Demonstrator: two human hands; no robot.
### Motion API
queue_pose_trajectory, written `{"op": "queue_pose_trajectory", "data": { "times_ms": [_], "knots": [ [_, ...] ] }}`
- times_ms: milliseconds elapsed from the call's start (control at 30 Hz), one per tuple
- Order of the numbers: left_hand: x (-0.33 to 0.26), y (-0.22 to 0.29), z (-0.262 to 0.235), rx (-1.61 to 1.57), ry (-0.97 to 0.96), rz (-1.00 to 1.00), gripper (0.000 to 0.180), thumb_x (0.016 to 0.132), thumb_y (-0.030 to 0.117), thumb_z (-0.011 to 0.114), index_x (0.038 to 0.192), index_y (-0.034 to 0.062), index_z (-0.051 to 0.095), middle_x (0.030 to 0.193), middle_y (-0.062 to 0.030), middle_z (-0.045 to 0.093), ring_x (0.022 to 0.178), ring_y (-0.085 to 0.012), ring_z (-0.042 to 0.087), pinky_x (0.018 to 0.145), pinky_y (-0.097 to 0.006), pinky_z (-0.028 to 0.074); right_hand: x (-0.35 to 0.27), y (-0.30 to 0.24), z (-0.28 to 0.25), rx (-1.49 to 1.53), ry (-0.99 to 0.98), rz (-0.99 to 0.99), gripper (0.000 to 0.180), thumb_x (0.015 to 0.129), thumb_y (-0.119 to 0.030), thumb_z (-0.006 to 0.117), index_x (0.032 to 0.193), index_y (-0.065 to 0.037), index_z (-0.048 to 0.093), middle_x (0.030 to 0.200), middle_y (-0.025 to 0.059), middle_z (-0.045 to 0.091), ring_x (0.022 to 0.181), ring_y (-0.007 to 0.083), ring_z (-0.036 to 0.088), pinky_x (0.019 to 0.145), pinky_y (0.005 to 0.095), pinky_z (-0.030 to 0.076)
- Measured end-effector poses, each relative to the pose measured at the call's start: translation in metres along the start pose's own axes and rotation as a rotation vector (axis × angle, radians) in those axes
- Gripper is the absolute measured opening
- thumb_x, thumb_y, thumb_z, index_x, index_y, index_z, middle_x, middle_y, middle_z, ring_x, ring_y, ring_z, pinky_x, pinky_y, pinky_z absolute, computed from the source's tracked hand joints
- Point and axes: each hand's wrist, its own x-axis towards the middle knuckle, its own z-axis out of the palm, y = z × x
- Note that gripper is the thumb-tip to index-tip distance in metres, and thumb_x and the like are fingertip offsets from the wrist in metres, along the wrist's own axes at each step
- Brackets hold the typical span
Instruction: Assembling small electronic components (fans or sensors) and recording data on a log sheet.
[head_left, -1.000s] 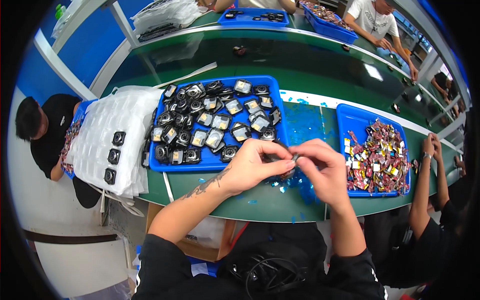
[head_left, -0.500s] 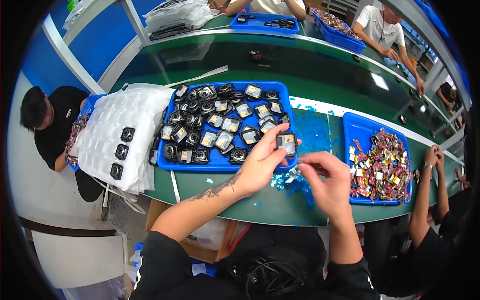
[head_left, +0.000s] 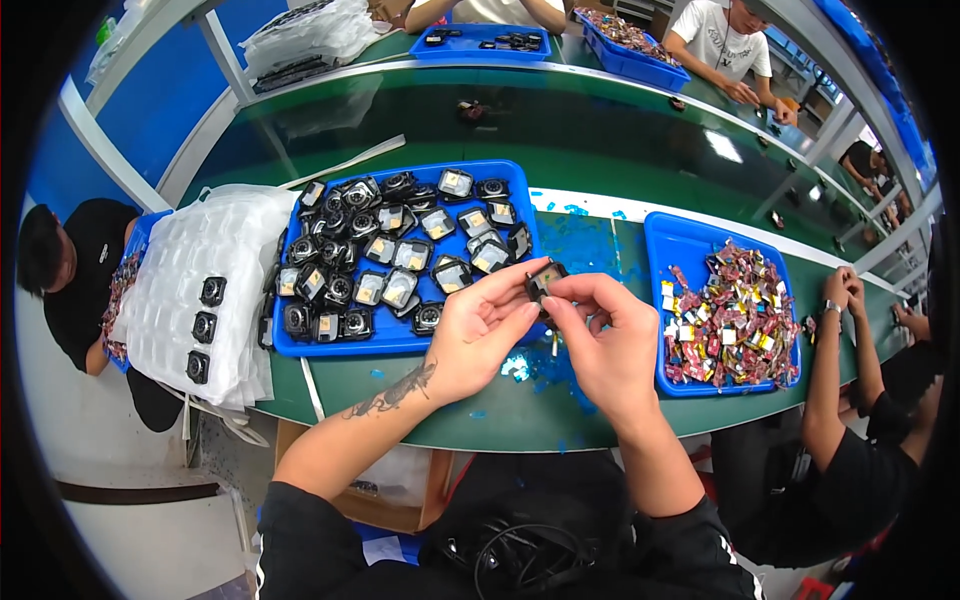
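My left hand (head_left: 475,335) holds a small black square watch case (head_left: 545,279) between thumb and fingers, tilted above the green bench. Against the near right edge of this case, my right hand (head_left: 610,335) pinches with thumb and forefinger. Whether a bit of film is also between those fingertips cannot be made out. Beyond my left hand lies a blue tray (head_left: 400,343) heaped with similar black cases, some showing a pale square face and others a round dark disc. Scraps of shiny blue film (head_left: 516,367) lie on the bench below my hands.
Right of my hands is a blue tray (head_left: 720,388) of small red, yellow and white parts. On the left, white moulded plastic trays (head_left: 170,310) are stacked, with three black cases on top. Past a white rail runs a dark green belt (head_left: 370,115). Co-workers sit around.
My head view has shifted, so the scene sits further left. My right hand has come in to the case, which is now tilted with its pale face turned away.
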Motion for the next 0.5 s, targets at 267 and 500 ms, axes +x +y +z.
{"op": "queue_pose_trajectory", "data": {
  "times_ms": [267, 500],
  "knots": [
    [-0.0007, 0.0001, 0.0, 0.031, -0.043, 0.01, 0.046, 0.093, -0.003, 0.051, 0.138, -0.0038, 0.042, 0.131, -0.0141, 0.054, 0.119, -0.0175, 0.053, 0.102, -0.03, 0.042, 0.0023, -0.002, -0.0036, -0.003, -0.053, -0.005, 0.007, 0.078, 0.001, 0.07, 0.084, 0.0, 0.068, 0.078, 0.0082, 0.069, 0.054, 0.0108, 0.054, 0.051, 0.0242, 0.044],
    [-0.002, 0.0026, 0.0012, 0.067, -0.06, 0.001, 0.047, 0.094, -0.003, 0.05, 0.139, -0.0042, 0.04, 0.131, -0.0143, 0.054, 0.119, -0.0179, 0.053, 0.102, -0.031, 0.042, 0.0017, 0.0003, -0.0046, 0.03, -0.048, 0.022, 0.007, 0.078, 0.001, 0.07, 0.084, 0.0, 0.067, 0.076, 0.0074, 0.068, 0.054, 0.0103, 0.054, 0.051, 0.024, 0.044]
  ]
}}
